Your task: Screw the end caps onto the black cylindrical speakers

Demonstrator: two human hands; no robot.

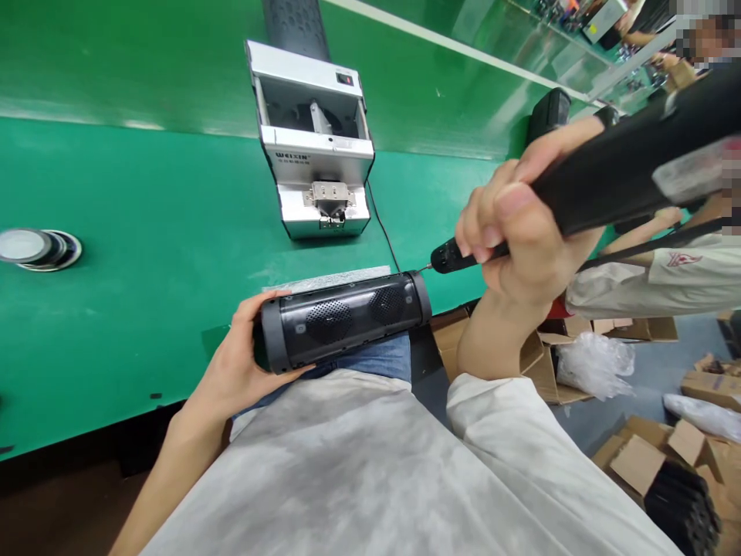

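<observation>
My left hand grips the left end of a black cylindrical speaker with perforated round grilles, held level over my lap at the bench edge. In my right hand is a black electric screwdriver, fingers wrapped round its body. Its thin bit points left and meets the speaker's right end cap; whether it sits in a screw cannot be made out. Behind the speaker stands a silver screw feeder marked WEIXIN, with a small metal outlet at its front.
A green bench spans the view. At the left sits a round silver-topped container. A bubble-wrap strip lies behind the speaker. Cardboard boxes stand on the floor at right, near a co-worker's sleeve. A cable runs beside the feeder.
</observation>
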